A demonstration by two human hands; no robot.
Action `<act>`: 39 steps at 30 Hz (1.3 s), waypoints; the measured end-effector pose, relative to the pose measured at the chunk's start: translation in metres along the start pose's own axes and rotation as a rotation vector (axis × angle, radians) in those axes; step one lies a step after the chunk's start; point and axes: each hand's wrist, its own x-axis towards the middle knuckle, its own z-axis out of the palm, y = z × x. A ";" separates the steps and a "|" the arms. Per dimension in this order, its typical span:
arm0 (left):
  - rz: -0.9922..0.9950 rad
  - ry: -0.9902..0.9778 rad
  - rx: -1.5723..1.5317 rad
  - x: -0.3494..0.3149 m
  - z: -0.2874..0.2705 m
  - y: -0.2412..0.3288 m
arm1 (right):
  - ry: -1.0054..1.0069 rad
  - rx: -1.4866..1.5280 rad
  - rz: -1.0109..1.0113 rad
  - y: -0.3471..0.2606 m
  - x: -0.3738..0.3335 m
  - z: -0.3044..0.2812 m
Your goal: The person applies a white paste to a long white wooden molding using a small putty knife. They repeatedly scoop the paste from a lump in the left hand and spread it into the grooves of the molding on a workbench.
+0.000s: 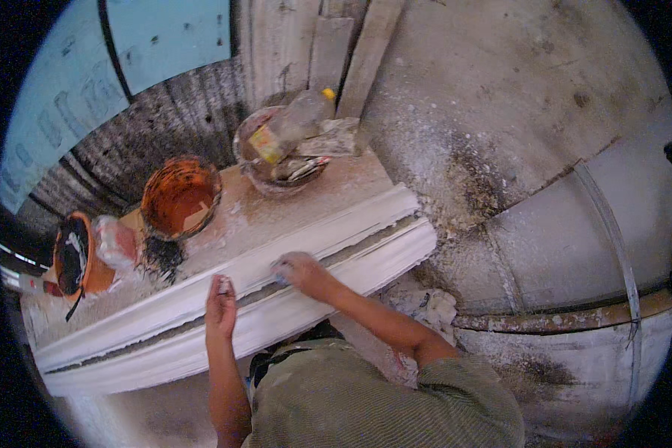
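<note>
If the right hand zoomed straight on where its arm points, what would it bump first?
Probably the orange bucket, if the right hand clears the white moulding beneath it; the hand's height is hard to tell.

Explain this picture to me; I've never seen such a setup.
There is no machine: a camera on a person's head looks down, its wide lens bending straight edges. The left hand and right hand are the wearer's own. Two long white strips lie along a bench. Beyond them stand an orange tub and a basin of odds and ends. The right hand seems to hold something bluish, too blurred to name; the left's fingertips look whitened.
</note>
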 end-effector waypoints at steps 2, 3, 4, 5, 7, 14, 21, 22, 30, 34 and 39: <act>0.079 -0.087 -0.087 0.001 0.013 0.008 | 0.022 -0.066 0.241 0.094 -0.023 -0.017; 0.170 -0.146 -0.030 0.000 0.019 0.011 | 0.113 -0.273 0.374 0.142 -0.031 -0.026; 0.192 -0.072 0.011 -0.003 0.024 0.015 | -0.054 -0.568 0.177 0.199 -0.053 -0.068; 0.285 -0.011 0.073 -0.007 0.027 0.017 | 0.186 -0.412 0.512 0.238 -0.062 -0.085; 0.270 -0.008 0.062 -0.017 0.029 0.018 | 0.400 -0.334 0.829 0.307 -0.079 -0.128; 0.340 0.190 -0.157 -0.065 -0.006 0.011 | 0.297 -0.484 0.865 0.402 -0.080 -0.183; 0.450 0.285 -0.207 -0.100 -0.025 0.025 | 0.166 -0.488 0.935 0.407 -0.055 -0.153; 0.433 0.300 -0.208 -0.103 -0.024 0.027 | 0.160 -0.509 0.928 0.405 -0.054 -0.150; 0.344 0.216 -0.232 -0.085 -0.027 0.059 | 0.142 -0.652 0.694 0.373 -0.041 -0.110; 0.288 0.117 -0.189 -0.076 -0.054 0.107 | 0.021 -0.631 0.618 0.314 -0.013 -0.069; 0.213 0.069 -0.091 -0.077 -0.102 0.176 | 0.126 -0.545 0.619 0.192 0.035 0.001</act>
